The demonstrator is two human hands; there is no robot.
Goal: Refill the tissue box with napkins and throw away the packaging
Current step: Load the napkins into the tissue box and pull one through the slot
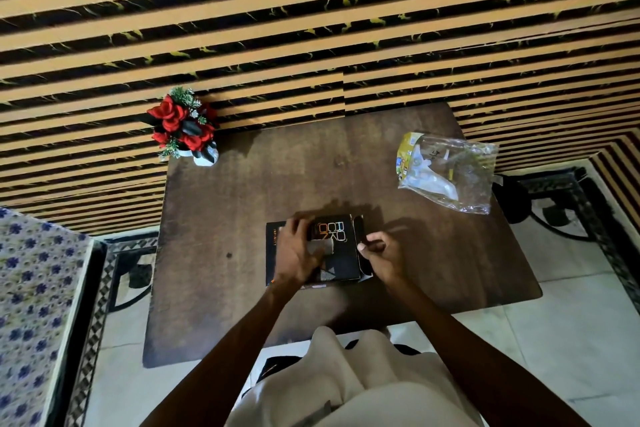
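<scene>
Pressing with spread fingers, the left hand [298, 253] rests on the tissue box [343, 262]; the right hand [382, 253] pinches its end flap [360, 228].

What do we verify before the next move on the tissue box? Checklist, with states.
1. Tissue box flat on table: ok.
2. Left hand presses on box top, steadying it: ok.
3. Right hand pinches right end flap: ok.
4. End flap shut: not ok, it stands open.
5. Refill complete: cannot tell, inside hidden.
6. Plastic packaging thrown away: not ok, lies at table's far right.
</scene>
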